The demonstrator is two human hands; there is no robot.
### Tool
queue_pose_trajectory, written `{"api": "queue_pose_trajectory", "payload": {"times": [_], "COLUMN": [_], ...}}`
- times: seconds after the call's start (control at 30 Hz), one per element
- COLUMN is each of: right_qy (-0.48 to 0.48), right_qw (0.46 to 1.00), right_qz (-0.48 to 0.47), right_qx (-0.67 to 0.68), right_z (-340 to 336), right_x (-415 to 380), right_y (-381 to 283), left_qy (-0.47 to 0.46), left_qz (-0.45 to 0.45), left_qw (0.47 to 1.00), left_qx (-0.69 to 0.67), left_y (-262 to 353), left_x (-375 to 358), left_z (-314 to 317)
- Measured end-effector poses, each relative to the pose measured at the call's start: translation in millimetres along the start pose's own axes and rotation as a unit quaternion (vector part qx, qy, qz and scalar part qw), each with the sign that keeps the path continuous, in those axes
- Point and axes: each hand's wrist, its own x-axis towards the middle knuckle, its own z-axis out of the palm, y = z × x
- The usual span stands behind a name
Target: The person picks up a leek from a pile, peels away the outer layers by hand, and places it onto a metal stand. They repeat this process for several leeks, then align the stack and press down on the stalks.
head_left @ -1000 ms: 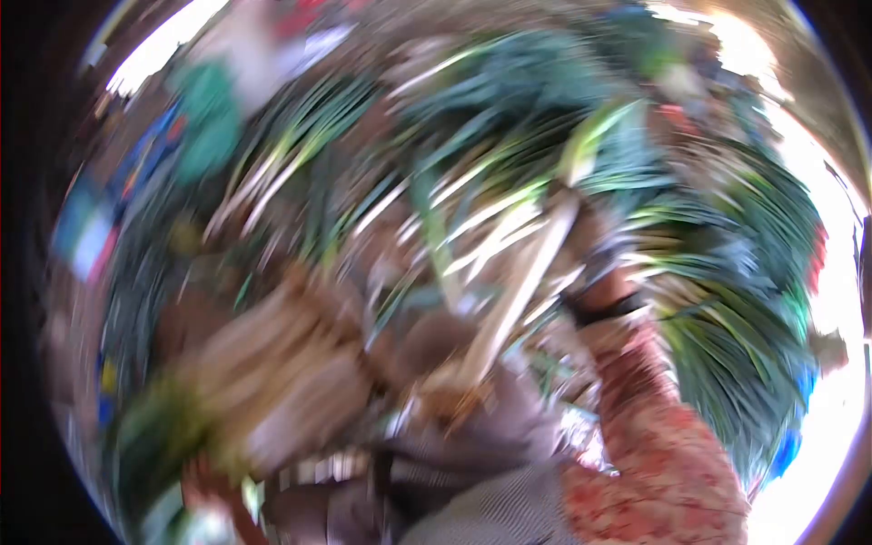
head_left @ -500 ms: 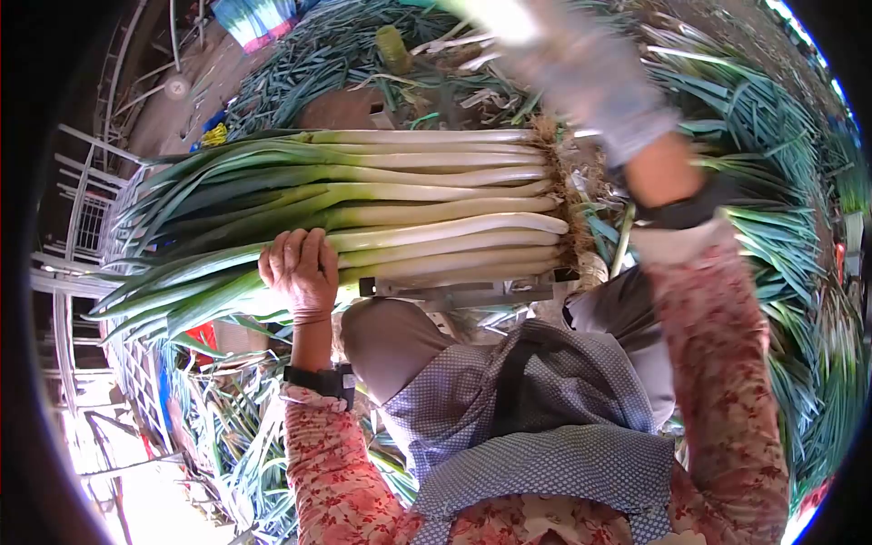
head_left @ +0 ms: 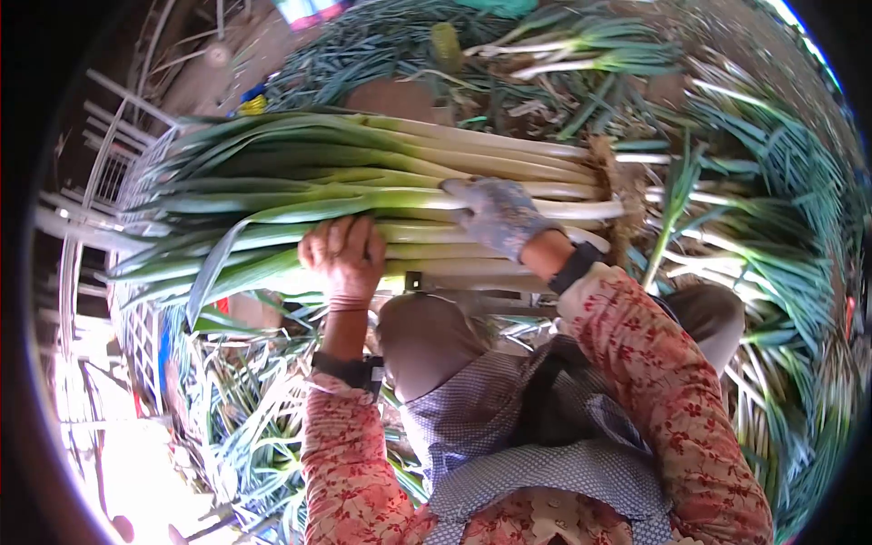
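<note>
A thick row of leeks [head_left: 509, 153] lies across a low rack in front of my knees, green leaves to the left, white stems and roots to the right. My bare left hand [head_left: 343, 254] is closed over the near-side leeks, where the leaves meet the stems. Wearing a patterned glove, my right hand [head_left: 498, 215] lies over the white part of the row, its fingers curled on a leek [head_left: 586, 210] on top. One long leaf [head_left: 213, 263] bends down over the near edge. Both palms' undersides are hidden.
Loose leeks [head_left: 745, 218] cover the ground on the right, and a small bunch [head_left: 590, 50] lies at the far side. Cut leaves [head_left: 354, 59] are heaped behind the row. A white metal grid [head_left: 136, 173] stands at left, with leafy scraps [head_left: 263, 409] below it.
My right hand, blurred at the upper right before, has come down onto the row. My left hand stays on the near leeks. The whole view has shifted, with the row appearing farther right.
</note>
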Motion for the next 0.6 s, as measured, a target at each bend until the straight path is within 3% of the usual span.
{"api": "queue_pose_trajectory", "payload": {"times": [0.17, 0.23, 0.27, 0.33, 0.47, 0.5, 0.6], "right_qy": [0.103, 0.025, -0.009, 0.039, 0.033, -0.015, -0.146], "right_qw": [0.989, 0.997, 0.997, 0.999, 0.999, 0.997, 0.987], "right_qz": [-0.089, -0.023, 0.017, -0.012, -0.02, 0.034, 0.063], "right_qx": [0.061, 0.071, 0.074, 0.007, 0.034, 0.071, 0.036], "right_z": [-8, 8, 14, 26, 21, 18, -2], "right_x": [18, 21, 20, 8, 8, 12, 15], "right_y": [-18, -24, -22, -23, -20, -20, -18], "left_qy": [0.004, -0.023, 0.03, -0.001, -0.016, -0.017, 0.006], "left_qz": [0.005, 0.002, 0.009, 0.017, 0.006, 0.005, 0.008], "left_qw": [1.0, 1.0, 0.999, 1.0, 1.0, 1.0, 1.0], "left_qx": [-0.017, -0.021, -0.014, -0.021, -0.014, -0.012, -0.005], "left_y": [3, 4, 3, 2, 9, 9, 5], "left_x": [11, 10, 7, 5, 7, 7, 5], "left_z": [-11, -12, -6, -5, -8, -8, -6]}}
